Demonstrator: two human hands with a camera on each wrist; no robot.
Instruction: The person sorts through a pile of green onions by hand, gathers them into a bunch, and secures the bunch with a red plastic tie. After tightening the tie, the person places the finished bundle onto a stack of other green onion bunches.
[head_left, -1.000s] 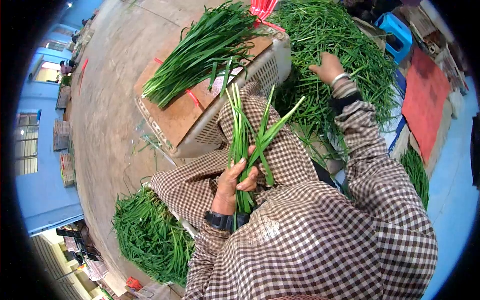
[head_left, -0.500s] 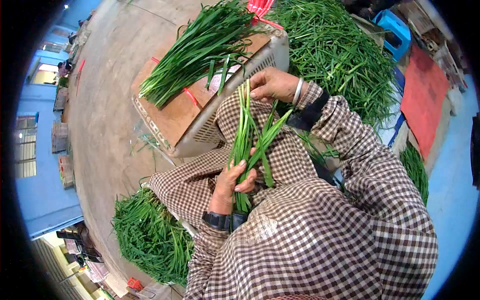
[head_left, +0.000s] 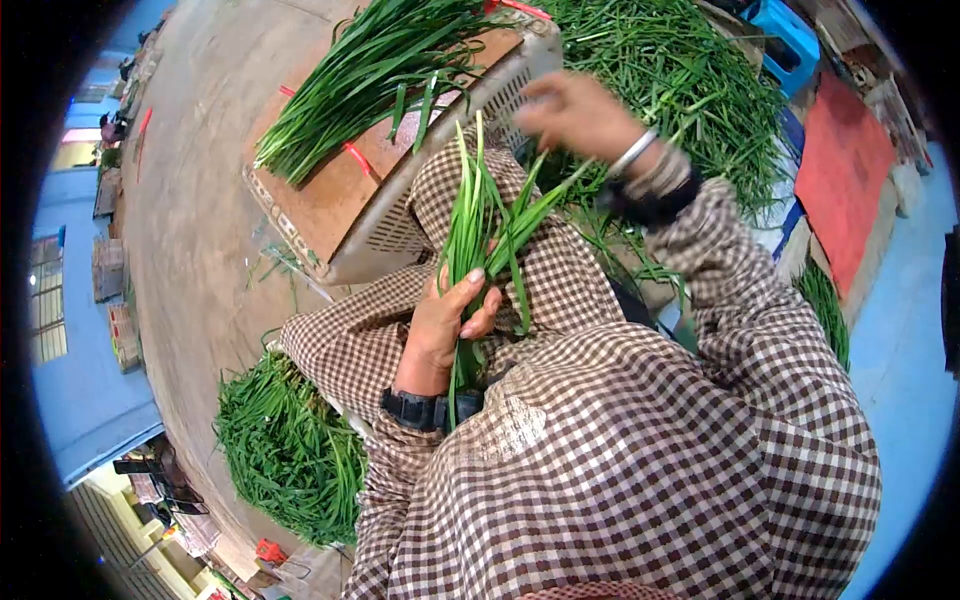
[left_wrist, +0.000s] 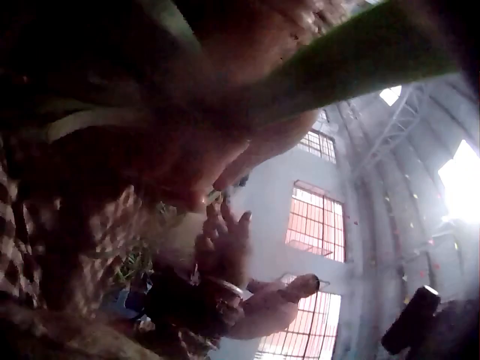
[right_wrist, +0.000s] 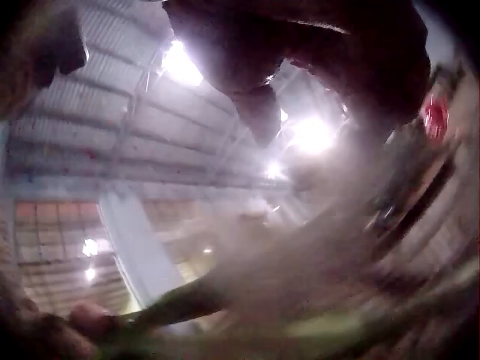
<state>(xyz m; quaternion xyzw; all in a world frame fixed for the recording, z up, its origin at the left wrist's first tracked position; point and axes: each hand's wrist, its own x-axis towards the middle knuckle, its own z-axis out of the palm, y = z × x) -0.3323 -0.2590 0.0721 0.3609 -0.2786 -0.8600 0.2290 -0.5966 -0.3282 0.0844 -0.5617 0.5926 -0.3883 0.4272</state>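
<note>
My left hand [head_left: 446,318] grips a small bunch of garlic chives [head_left: 478,225] over my lap, pale stem ends pointing up and away from me. Several blades splay out to the right. In the dim left wrist view, a green blade [left_wrist: 360,64] crosses close to the lens. My right hand [head_left: 580,115], blurred by motion, is beyond and right of the bunch, between the crate and the large heap of chives [head_left: 660,90]. Its fingers [left_wrist: 217,225] look spread in the left wrist view, with nothing seen in them.
An upturned pale plastic crate [head_left: 440,190] with a brown board [head_left: 310,215] on top stands ahead, bearing a big chive bundle [head_left: 370,75] over red ties [head_left: 358,158]. Another chive pile [head_left: 290,445] is at left. A blue stool [head_left: 785,45] and red sheet [head_left: 845,170] lie right.
My right hand came from the large heap to the stem tops of the bunch, then moved away to the upper right. My left hand keeps its grip; the whole head view has shifted slightly.
</note>
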